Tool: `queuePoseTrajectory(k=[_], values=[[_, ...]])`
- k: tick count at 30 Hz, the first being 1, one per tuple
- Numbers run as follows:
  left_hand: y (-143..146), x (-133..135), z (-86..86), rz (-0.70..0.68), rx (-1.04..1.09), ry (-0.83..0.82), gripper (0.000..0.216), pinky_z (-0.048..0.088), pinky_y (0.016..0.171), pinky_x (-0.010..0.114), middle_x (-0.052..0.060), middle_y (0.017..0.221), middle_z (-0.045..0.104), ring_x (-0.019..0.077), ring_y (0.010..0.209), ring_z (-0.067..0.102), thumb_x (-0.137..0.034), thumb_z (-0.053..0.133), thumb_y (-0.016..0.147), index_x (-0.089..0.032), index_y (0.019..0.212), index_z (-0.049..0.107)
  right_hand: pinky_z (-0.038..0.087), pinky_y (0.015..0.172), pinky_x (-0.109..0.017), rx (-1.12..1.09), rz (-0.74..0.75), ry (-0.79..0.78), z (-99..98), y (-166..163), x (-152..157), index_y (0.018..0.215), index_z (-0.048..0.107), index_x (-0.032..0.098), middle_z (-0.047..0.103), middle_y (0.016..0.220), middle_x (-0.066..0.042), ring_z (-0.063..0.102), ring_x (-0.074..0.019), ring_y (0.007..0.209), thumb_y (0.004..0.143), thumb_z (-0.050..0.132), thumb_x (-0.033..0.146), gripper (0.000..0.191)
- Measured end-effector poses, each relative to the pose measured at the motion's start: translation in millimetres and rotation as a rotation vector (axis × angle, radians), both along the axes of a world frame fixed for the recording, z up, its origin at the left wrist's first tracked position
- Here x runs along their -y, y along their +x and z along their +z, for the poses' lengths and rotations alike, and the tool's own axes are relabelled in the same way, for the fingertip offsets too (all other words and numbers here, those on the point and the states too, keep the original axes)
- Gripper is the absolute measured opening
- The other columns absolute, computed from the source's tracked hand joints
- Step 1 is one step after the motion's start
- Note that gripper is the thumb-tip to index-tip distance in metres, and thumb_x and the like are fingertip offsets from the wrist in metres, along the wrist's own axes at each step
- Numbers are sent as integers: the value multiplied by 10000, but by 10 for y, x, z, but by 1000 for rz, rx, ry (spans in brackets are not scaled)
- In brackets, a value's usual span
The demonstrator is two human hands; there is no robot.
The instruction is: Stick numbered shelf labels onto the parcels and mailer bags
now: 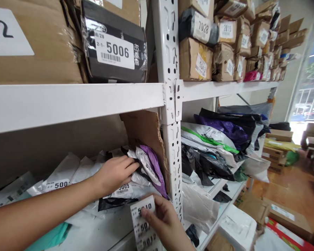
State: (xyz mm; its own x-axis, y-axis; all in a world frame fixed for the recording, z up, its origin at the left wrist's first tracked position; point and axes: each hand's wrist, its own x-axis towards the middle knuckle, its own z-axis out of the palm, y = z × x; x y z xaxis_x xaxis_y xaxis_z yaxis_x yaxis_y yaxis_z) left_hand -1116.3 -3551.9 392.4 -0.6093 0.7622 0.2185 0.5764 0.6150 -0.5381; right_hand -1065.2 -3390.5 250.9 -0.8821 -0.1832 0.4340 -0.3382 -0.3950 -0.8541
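My landmark is the white post (172,150). Just left of its lower part, my right hand (167,221) is closed on a label strip (143,226), thumb on the front near the printed 5010, with 5012 further down. Further left of the post and a little higher, my left hand (117,174) is half curled, fingertips at the edge of a dark bag (138,163); I cannot tell whether they pinch it.

Between that hand and the post, a white packet (148,165) and a purple mailer (157,172) lean, and behind them a cardboard sheet (143,130) stands close against the post, walling off that side. A 5009 label (123,190) shows under my left wrist. Pale mailers (65,170) spread further left of the post, partly hidden by my forearm.

Running left from the post above my hands, a shelf beam (75,101) limits the headroom; a black box (115,45) marked 5006 sits over it. Right of the post are numbered cartons (196,61) up high, heaped bags (217,153) below them, and a white box (237,225) lower still.
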Motion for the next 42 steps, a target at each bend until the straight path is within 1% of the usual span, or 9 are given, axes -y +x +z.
queuePoseTrajectory(k=[6,10,14,18,21,25,34,39,42], values=[[-172,10,-22,-128,157,44,61,468,746,258,46,1043,633,191,925,617,-178,665,794,-183,852,648,256,1109,-462,-132,-97,-9,110,-164,68,677,613,194,389,1476,-142,410,-303,1329,698,762,415,267],[-159,8,61,-207,102,-57,136,440,727,289,47,900,615,195,844,574,-140,556,857,-180,739,612,194,1129,-472,-121,-147,29,9,-167,117,697,580,199,256,1550,-153,306,-307,1396,702,763,399,271],[-48,74,191,-301,320,-171,146,430,727,256,38,853,621,169,804,561,-100,494,869,-186,770,558,190,1137,-461,-93,-152,22,-40,-183,76,720,591,201,302,1530,-160,316,-306,1392,682,772,428,293],[-28,172,222,-232,459,-130,92,417,671,243,35,802,611,174,772,565,-99,577,773,-186,744,585,333,1060,-414,-112,-164,33,51,-201,7,732,638,194,528,1369,-143,486,-289,1258,713,745,423,253],[-82,201,230,-128,657,81,153,435,717,224,25,825,651,163,783,600,-96,546,730,-183,813,641,478,805,-335,-121,-127,30,163,-207,43,809,674,184,704,937,-86,634,-226,891,775,681,434,252],[-139,170,260,-46,846,262,275,440,776,220,24,825,682,146,794,615,-145,352,849,-164,789,620,426,607,-264,-76,-56,38,266,-267,220,819,668,177,637,681,-17,553,-158,650,790,632,500,326],[-147,126,151,127,736,335,434,316,528,226,-15,632,456,128,603,413,-570,412,838,-179,656,461,260,474,-238,295,-52,-77,350,-486,416,573,530,191,466,473,49,358,-92,454,563,726,576,432],[-132,90,151,239,687,294,391,281,490,227,-29,590,448,121,558,397,-550,503,789,-189,654,443,260,493,-251,391,-256,-76,413,-461,470,492,475,205,421,446,61,330,-90,458,592,707,469,365],[-134,60,111,250,548,241,319,346,515,232,4,653,546,145,602,499,-463,493,837,-174,703,498,297,503,-251,454,-186,-154,441,-405,446,500,497,201,417,433,70,355,-92,447,594,730,429,339]])
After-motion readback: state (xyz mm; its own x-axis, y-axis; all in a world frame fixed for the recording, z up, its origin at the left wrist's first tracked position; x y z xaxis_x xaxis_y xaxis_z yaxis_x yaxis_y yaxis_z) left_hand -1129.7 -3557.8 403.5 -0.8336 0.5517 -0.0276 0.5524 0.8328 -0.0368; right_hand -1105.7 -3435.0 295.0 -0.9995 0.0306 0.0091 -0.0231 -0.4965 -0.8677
